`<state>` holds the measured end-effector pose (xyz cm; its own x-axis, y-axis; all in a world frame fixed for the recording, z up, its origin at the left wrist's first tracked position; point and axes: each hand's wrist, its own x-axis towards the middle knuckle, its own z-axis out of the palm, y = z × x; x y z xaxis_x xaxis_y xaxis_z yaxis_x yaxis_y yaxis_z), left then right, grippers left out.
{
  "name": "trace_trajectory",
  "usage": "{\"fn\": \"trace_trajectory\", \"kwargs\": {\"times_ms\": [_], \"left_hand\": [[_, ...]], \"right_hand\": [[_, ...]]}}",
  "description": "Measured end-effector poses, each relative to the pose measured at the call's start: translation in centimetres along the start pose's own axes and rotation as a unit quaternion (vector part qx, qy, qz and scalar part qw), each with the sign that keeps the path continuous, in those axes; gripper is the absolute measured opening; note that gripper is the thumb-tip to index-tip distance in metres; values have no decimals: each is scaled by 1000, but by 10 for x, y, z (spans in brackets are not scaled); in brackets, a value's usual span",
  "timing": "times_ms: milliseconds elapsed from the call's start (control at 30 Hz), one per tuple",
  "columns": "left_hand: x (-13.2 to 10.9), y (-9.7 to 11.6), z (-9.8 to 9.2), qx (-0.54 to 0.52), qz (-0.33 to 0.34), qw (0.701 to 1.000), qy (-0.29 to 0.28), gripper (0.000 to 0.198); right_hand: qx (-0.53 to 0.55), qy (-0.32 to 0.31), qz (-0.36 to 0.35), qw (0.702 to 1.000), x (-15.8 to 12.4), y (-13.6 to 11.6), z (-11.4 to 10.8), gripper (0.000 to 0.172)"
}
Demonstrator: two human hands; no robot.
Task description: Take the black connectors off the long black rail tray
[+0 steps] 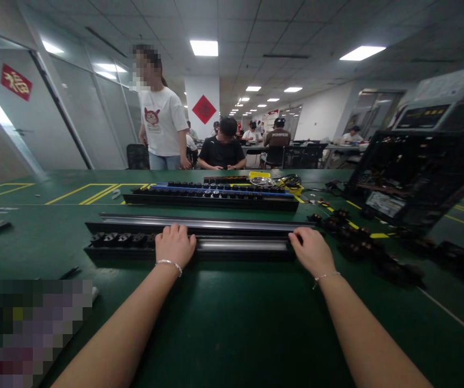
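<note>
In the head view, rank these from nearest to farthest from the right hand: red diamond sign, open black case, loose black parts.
From the right hand:
1. Loose black parts: just to its right.
2. Open black case: farther right and beyond the parts.
3. Red diamond sign: on the pillar in the background, left of the hand.

We see black rails (232, 257) with silvery insides (242, 245) and black parts (124, 238) on a green worktop (232, 323) lined in yellow, a blue strip (161, 186), a yellow tray (259, 175), a black case (409, 161), a red diamond (16, 82) bearing gold lettering, and a white T-shirt (169, 118) with a red print (152, 117).
</note>
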<state>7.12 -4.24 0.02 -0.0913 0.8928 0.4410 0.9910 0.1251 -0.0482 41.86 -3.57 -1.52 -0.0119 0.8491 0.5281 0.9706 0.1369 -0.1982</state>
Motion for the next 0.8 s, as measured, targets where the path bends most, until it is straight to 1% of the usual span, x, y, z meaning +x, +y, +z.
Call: {"fn": "trace_trajectory", "kwargs": {"times_ms": [67, 100, 167, 267, 367, 500, 633, 800], "left_hand": [[1, -3, -2, 22, 2, 999, -30, 34], [1, -4, -3, 29, 5, 999, -39, 34], [0, -3, -6, 39, 8, 998, -50, 33], [-1, -1, -11, 51, 10, 996, -70, 31], [-1, 0, -12, 55, 15, 995, -78, 29], [-2, 0, -8, 46, 15, 997, -67, 27], [-3, 5, -6, 28, 29, 997, -60, 26], [-4, 10, -5, -1, 27, 996, -88, 30]], "right_hand": [[46, -20, -77, 996, -2, -11, 12, 37], [62, -31, -102, 992, -4, -15, 17, 40], [81, -54, -125, 987, -7, -17, 24, 47], [89, -78, -133, 984, -9, -15, 29, 53], [83, -80, -136, 984, -8, -12, 30, 58], [70, -82, -130, 986, -8, -13, 29, 58], [57, -90, -121, 987, -8, -15, 28, 60], [54, -87, -125, 987, -8, -13, 29, 60]]}}
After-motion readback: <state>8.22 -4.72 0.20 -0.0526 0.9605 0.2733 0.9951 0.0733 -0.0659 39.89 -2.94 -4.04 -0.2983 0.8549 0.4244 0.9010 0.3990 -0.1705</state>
